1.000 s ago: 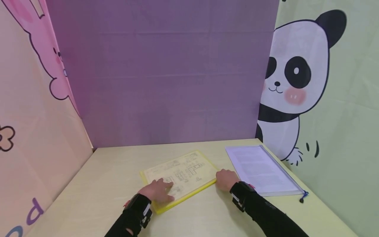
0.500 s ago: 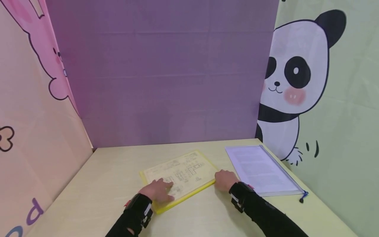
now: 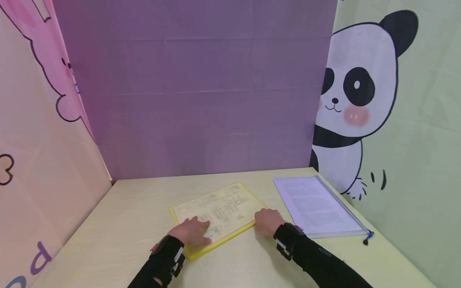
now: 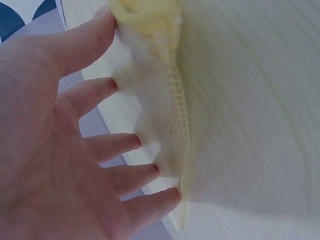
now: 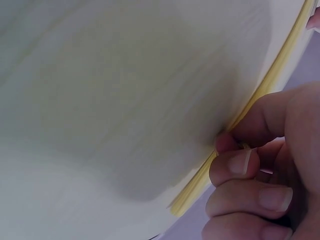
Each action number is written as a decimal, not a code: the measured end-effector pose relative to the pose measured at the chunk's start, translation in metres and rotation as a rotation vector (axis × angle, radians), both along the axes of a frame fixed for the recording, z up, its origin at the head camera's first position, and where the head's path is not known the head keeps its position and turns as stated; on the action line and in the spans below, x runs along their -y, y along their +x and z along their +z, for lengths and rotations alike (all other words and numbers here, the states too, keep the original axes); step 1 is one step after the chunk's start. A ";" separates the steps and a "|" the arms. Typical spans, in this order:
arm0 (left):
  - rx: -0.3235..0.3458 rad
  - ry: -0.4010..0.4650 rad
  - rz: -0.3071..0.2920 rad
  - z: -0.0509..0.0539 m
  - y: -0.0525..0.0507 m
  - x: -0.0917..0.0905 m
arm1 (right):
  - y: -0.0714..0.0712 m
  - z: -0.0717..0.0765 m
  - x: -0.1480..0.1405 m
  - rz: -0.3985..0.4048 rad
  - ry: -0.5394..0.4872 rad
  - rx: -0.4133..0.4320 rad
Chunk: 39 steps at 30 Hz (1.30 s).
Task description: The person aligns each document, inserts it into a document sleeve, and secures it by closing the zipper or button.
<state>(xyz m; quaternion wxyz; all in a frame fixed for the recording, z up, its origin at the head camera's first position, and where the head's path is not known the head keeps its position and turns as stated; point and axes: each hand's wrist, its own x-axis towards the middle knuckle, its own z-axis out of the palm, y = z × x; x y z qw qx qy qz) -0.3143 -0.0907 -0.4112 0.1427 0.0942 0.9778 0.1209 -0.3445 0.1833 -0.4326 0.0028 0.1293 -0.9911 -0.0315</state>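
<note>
A yellow-edged zip document pouch [image 3: 225, 208] lies slanted on the table in the head view, a printed sheet with diagrams showing through it. Spread, fairly straight fingers of my left hand [image 3: 191, 232] rest on its near left part. In the left wrist view, the toothed zipper edge [image 4: 179, 105] runs just beyond those fingertips. At the near edge, toward the right corner, my right hand [image 3: 268, 222] has curled fingers. The right wrist view shows this hand [image 5: 260, 165] pinching a small zipper pull at the yellow edge [image 5: 270, 80]; the fingers mostly hide the pull.
A second document pouch [image 3: 317, 204], pale with a sheet of text inside, lies along the table's right side. Its blue zipper pull [image 3: 369, 235] hangs at the near corner. Behind the table [image 3: 137, 208] hangs a purple cloth [image 3: 201, 100], with printed cloths on both sides.
My right hand has slid leftward along the pouch's near edge, away from the right corner. The left hand and the pouch have stayed in place.
</note>
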 end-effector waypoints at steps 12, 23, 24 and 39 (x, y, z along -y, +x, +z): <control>0.019 0.009 -0.001 0.000 -0.001 -0.002 | 0.002 -0.003 0.001 0.023 -0.006 -0.009; 0.018 -0.010 0.001 -0.001 -0.001 -0.003 | 0.011 -0.003 0.019 0.046 0.025 0.014; 0.018 -0.012 0.001 -0.001 -0.001 -0.003 | 0.011 -0.003 0.019 0.046 0.026 0.012; -0.007 -0.023 0.020 -0.005 0.000 -0.007 | 0.006 -0.004 0.018 0.007 0.003 0.030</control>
